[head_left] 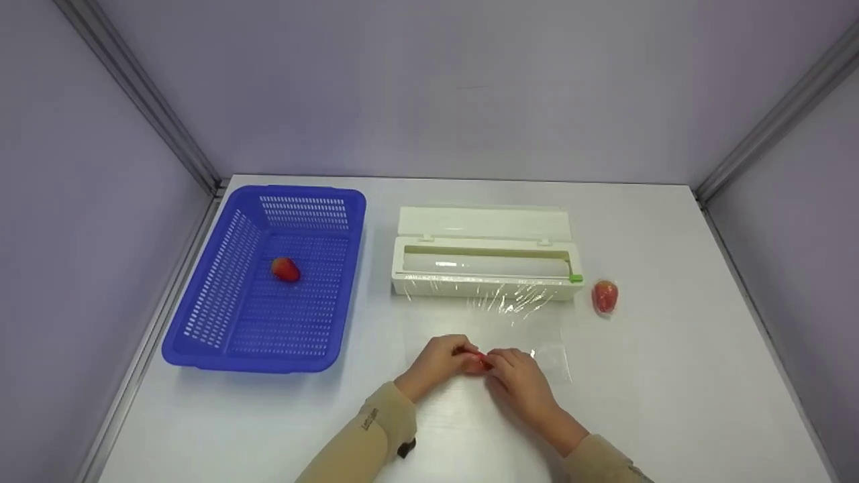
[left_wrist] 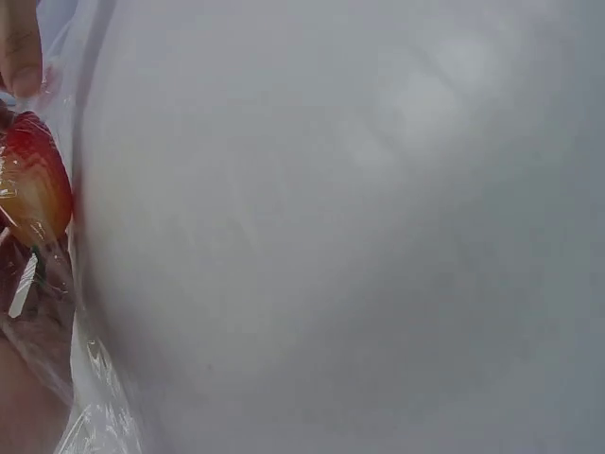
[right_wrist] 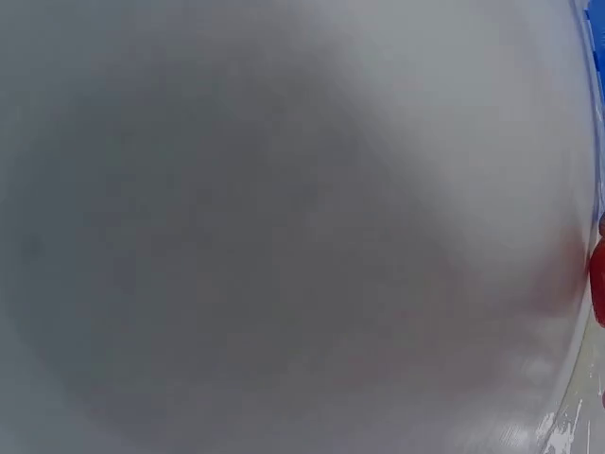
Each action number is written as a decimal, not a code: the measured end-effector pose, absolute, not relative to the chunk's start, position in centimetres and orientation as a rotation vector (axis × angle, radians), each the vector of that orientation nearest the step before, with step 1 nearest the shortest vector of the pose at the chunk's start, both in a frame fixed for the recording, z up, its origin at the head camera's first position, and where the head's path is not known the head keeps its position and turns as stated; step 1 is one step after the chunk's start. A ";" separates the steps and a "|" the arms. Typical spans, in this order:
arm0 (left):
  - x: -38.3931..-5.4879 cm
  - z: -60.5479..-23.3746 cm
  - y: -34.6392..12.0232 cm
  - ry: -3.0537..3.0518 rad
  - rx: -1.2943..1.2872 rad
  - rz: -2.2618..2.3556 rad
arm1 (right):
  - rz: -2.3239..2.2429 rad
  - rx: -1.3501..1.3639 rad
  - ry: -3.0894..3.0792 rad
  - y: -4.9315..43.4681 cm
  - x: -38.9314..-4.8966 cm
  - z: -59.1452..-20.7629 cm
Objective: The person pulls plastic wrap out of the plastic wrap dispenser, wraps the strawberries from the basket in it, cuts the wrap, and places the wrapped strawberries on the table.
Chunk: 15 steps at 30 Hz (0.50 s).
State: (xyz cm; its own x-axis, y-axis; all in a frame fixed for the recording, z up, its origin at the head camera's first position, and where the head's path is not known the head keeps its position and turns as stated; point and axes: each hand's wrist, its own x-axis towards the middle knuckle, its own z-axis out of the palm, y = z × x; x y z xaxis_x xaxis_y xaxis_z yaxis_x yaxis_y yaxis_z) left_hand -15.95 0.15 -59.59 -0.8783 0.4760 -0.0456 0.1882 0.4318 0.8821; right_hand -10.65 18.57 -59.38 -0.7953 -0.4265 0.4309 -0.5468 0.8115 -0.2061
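At the front middle of the table, my left hand (head_left: 439,361) and right hand (head_left: 525,384) meet at a small red, strawberry-like fruit (head_left: 476,364). Bent fingers of both hold the fruit and the clear plastic wrap (head_left: 547,339) about it. The left wrist view shows this fruit (left_wrist: 36,180) under film, red fading to yellow, with a green bit at its lower end. The wrap stretches back to a white dispenser box (head_left: 483,290), lid raised, a film roll (head_left: 483,263) inside. My fingers partly hide the fruit; only its edge (right_wrist: 598,284) reaches the right wrist view.
On the left stands a blue perforated basket (head_left: 345,282) with one red fruit (head_left: 286,270) in it. A film-wrapped red fruit (head_left: 605,297) lies right of the dispenser. A green slider (head_left: 576,278) sits at the box's right end. Pale walls enclose the white table (head_left: 684,349).
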 end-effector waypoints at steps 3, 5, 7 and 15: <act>-16.0 -59.7 0.2 2.378 0.539 1.443 | 0.488 0.692 -2.701 18.4 -11.1 -59.6; -16.1 -59.7 0.2 2.373 0.523 1.446 | 0.506 0.687 -2.742 18.3 -11.4 -59.7; -16.2 -59.6 0.2 2.390 0.532 1.424 | 0.514 0.687 -2.763 18.2 -11.6 -59.7; -16.2 -57.6 -2.7 2.625 0.607 1.228 | 0.540 0.674 -2.804 18.0 -12.1 -59.4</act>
